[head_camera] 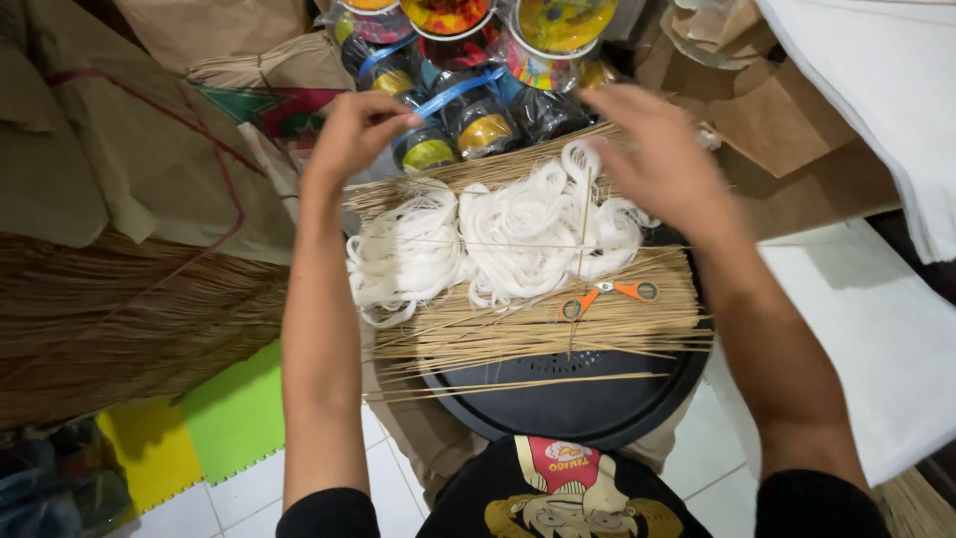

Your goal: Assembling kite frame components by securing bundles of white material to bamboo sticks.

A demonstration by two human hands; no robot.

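While the left hand [354, 134] pinches a thin stick [378, 184] in its grip, the right hand [662, 164] hovers released over white string [498, 239] on the round black tray [588, 403]

Matt black plastic tray [597, 408], dry straw-like sticks [518, 329], soft white string [498, 239]

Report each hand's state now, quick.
Left hand: fingers pinched shut, apparently on a thin stick; hard to confirm.
Right hand: open, fingers spread above the white string loops, holding nothing visible.
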